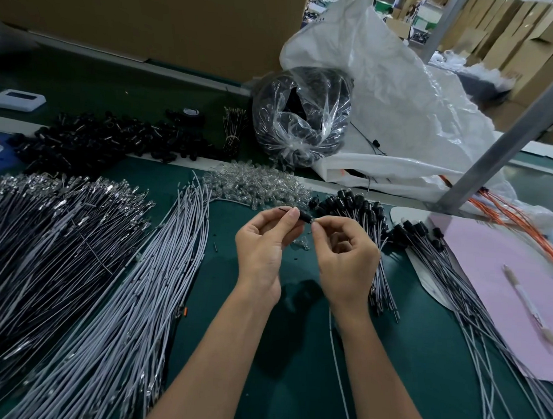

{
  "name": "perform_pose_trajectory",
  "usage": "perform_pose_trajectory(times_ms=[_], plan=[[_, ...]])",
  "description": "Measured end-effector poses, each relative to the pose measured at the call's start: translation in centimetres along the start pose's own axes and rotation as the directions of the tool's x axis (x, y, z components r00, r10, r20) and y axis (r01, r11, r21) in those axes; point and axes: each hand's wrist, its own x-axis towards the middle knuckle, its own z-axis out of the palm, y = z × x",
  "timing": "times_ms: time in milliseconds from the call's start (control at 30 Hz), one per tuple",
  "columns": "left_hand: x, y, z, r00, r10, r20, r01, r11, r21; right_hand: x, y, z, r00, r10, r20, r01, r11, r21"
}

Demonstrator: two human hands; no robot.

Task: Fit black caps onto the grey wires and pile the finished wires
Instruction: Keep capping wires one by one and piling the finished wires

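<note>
Head view — left hand (pixel 262 245) pinches the black cap (pixel 303 216), right hand (pixel 344 259) pinches the grey wire (pixel 331 327) beside it.

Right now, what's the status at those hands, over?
Left hand pinches black cap. Right hand pinches grey wire end at cap's mouth. Finished pile lies right, nothing blocking.

- Table (pixel 292 370): dark green.
- Wires (pixel 129 297), near left: pale grey.
- Caps (pixel 90 138), far left: black.
- Held cap (pixel 303 216), centre: black.
- Held wire (pixel 333 356), near centre: pale grey.
- Capped wires (pixel 358 207), right: grey, black ends.
- Sheet (pixel 489 284), right: pink.
- Cables (pixel 508 218), far right: orange.
- Sack (pixel 402 103), far: white.
- Pen (pixel 529 306), right: white.
</note>
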Motion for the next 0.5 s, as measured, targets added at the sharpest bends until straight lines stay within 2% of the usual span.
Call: perform_pose_trajectory(times_ms=[367, 500], plan=[[-0.05, -0.01, -0.01, 1.000, 0.016, 0.026, -0.017, 0.999, 0.041, 0.14, -0.12, -0.11, 0.997, 0.071, 0.043, -0.071, 0.997, -0.009], [-0.05, -0.01, -0.10, 0.999, 0.018, 0.029, -0.019, 0.998, 0.062, 0.07, -0.16, -0.17, 0.997, 0.054, 0.051, -0.052, 0.998, -0.037]])
